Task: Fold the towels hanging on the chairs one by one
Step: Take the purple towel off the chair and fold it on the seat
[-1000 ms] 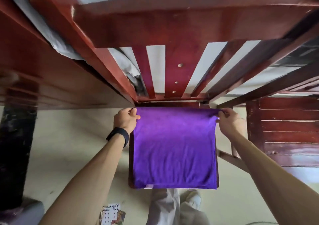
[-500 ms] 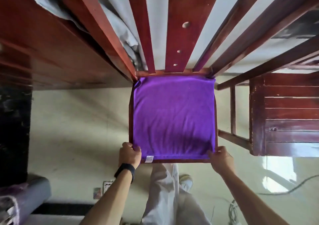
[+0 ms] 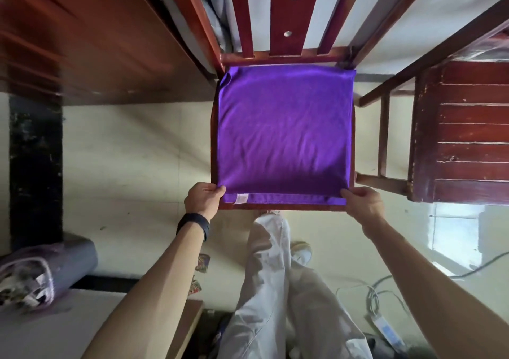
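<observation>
A purple towel (image 3: 283,132) lies folded flat on the seat of a red-brown wooden chair (image 3: 283,56), covering almost all of it. A small white label shows on its near edge. My left hand (image 3: 203,200), with a black band on the wrist, pinches the towel's near left corner. At the near right corner my right hand (image 3: 363,203) pinches the upper layer in the same way. Both hands sit at the seat's front edge.
A dark wooden table (image 3: 91,41) stands to the left, and another slatted wooden chair (image 3: 465,138) stands to the right. My legs in pale trousers (image 3: 275,289) are below the seat. A rolled grey mat (image 3: 49,270) lies at lower left, cables and a power strip (image 3: 385,328) at lower right.
Both hands went from the towel's far corners at the chair back to its near corners at the seat front. The towel now lies doubled on the seat.
</observation>
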### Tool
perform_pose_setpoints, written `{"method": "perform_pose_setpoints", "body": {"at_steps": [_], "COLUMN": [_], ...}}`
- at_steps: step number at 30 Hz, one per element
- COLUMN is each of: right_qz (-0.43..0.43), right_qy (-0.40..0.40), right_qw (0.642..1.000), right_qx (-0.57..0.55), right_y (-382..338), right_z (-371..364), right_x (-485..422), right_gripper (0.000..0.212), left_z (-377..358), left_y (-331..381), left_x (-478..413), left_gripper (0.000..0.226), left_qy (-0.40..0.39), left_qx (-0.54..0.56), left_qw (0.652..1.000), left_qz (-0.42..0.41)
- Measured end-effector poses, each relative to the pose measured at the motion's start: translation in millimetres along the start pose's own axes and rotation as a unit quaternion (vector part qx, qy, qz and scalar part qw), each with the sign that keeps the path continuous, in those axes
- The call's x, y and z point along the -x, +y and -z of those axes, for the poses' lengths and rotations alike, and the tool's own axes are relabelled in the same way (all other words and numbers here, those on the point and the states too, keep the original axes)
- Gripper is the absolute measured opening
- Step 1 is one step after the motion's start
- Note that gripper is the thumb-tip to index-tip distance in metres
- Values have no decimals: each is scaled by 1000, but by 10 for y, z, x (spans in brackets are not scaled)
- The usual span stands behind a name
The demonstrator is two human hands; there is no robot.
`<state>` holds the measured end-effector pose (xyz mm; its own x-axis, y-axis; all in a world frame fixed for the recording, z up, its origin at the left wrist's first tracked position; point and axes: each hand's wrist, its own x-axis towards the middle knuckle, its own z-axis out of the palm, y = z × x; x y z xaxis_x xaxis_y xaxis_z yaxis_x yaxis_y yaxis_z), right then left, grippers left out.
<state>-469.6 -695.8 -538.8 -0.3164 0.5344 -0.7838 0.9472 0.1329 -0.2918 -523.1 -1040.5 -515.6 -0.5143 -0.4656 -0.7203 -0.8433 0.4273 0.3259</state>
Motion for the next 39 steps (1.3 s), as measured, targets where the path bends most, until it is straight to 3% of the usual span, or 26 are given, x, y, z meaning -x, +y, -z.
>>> {"method": "perform_pose_setpoints", "body": {"at_steps": [5,9,12,19,22,24,26,28,32,35,39], "right_qz": [3,27,24,62,54,51,40,18,-13,6,32], "right_qy": [4,10,21,42,31,29,23,-7,-31,-75,-115], "right_qw": [999,999,997,983,981,982,991,1000,968,948,937], "right_qx": [-44,19,66,166,184,178,130,-13,-247,-309,-328], "right_y": [20,357,227,242,240,201,144,83,-139,-423,-718], "right_z": [125,16,-68,-176,-177,-154,-86,35,523,951,1528], "right_x": [179,-214,-119,-151,-109,-33,100,242,659,1127,1691], "right_gripper": [20,27,23,35,39,39,35,21,10,2,11], "left_z": [22,-115,-259,-379,-378,-330,-201,-17,479,856,1352], "left_y": [58,-72,-171,-174,-146,-175,-149,-101,99,375,746], "left_x": [193,152,46,28,52,59,155,285,642,1010,1546], "left_gripper": [18,17,21,29,21,22,22,21,17,17,28], "left_qy": [6,-3,-15,-7,-17,-37,-65,-89,-128,-162,-185], "left_qx": [28,3,-65,-145,-112,-26,67,123,229,315,364], "left_qw": [999,999,998,989,993,998,994,986,962,933,913], "left_qz": [36,45,22,-11,-8,33,62,71,74,68,25]}}
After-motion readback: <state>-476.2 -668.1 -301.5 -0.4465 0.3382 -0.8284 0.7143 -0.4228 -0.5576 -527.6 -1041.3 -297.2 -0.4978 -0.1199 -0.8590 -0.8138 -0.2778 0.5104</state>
